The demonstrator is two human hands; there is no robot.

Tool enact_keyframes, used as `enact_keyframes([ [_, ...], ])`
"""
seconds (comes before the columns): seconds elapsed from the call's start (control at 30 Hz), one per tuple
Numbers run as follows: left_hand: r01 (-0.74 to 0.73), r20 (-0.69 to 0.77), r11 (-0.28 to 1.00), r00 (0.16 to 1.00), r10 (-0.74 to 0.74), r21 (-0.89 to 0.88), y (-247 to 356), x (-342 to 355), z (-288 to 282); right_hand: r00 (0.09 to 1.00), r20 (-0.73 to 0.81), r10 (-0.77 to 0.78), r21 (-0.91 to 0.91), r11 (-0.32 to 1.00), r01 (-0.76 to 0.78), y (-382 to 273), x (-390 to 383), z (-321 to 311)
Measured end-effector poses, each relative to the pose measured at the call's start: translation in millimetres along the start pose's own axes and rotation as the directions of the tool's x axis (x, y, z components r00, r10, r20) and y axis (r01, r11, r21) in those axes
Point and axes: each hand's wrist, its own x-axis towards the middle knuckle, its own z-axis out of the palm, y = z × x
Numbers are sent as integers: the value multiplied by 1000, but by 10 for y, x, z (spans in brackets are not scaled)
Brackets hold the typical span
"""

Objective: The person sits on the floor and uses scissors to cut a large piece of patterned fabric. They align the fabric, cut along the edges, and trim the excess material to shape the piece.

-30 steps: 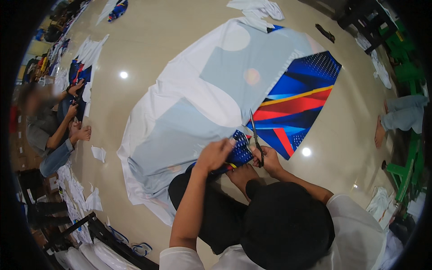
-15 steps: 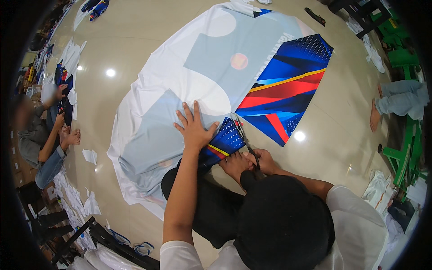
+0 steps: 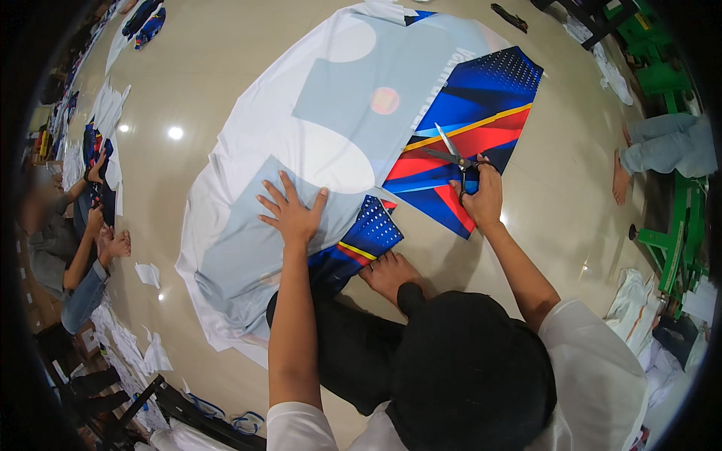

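My left hand lies flat with fingers spread on a large sheet of thin white fabric, whose pale grey printed shapes show through. My right hand holds scissors by their handles, blades apart, over a blue, red and yellow printed part of the fabric at the right. A smaller dotted blue flap with a yellow stripe lies between my hands. A gap separates its upper edge from the larger printed part. My bare foot rests beside the flap's lower end.
The cloth lies on a shiny beige floor. Another person sits at the left with fabric. A person's legs show at the right by a green metal frame. Dark scissors lie at the top; white scraps lie left.
My right hand has carried the scissors up and right, away from the small flap's cut edge to above the larger printed part. My left hand remains spread on the fabric.
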Motion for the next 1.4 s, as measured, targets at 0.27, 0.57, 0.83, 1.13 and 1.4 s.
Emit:
enact_keyframes([
  [0.27,179,127,984,975,-180,14,354,-568,190,997,63,-39,77,996,34,671,-132,-313],
  [0.57,258,295,965,927,-233,-48,667,-1142,272,996,-29,-80,-17,997,80,847,-65,-564],
  [0.83,-352,-10,922,934,358,161,707,-791,345,708,582,399,405,614,-678,-184,-1358,-616],
  [1.13,-50,17,991,999,48,128,260,-278,164,284,944,170,224,306,-925,-461,-1630,-858],
  [1.4,-244,-71,965,965,251,100,388,-449,243,324,936,136,291,214,-932,-614,-1510,-579],
])
